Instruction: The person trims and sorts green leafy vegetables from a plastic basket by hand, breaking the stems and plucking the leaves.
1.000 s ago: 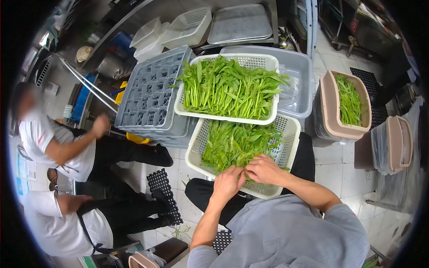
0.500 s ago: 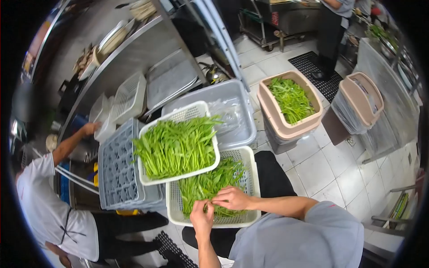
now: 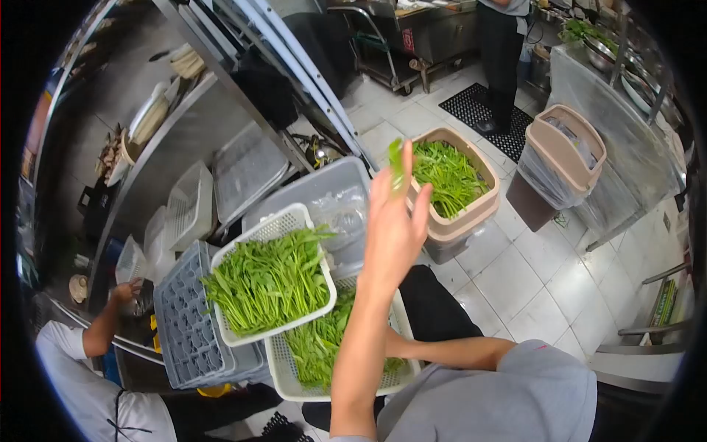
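My left hand (image 3: 394, 214) is raised near the beige bin (image 3: 490, 200), fingers stretched upward and thumb apart. A blurred piece of leafy green (image 3: 396, 168) shows against its fingers; whether it is still touching them is unclear. Below, my right hand (image 3: 395, 345) is low over the lower white basket (image 3: 403, 324), its fingers hidden behind my left forearm. Loose leafy greens (image 3: 313, 353) lie in that basket. Long-stemmed greens (image 3: 269, 280) fill the upper white basket (image 3: 298, 215), which overlaps the lower one. More greens (image 3: 448, 177) are inside the bin.
A grey tub (image 3: 350, 177) with clear plastic stands behind the baskets. Grey compartment racks (image 3: 188, 317) are stacked at left, where a co-worker (image 3: 96, 368) reaches toward a shelf. Another lidded bin (image 3: 563, 151) stands right. A person (image 3: 501, 66) stands on a black mat at the back.
My left hand has risen from the lower basket toward the bin, with the piece of green at its fingers. My right hand has become mostly hidden. The view has shifted.
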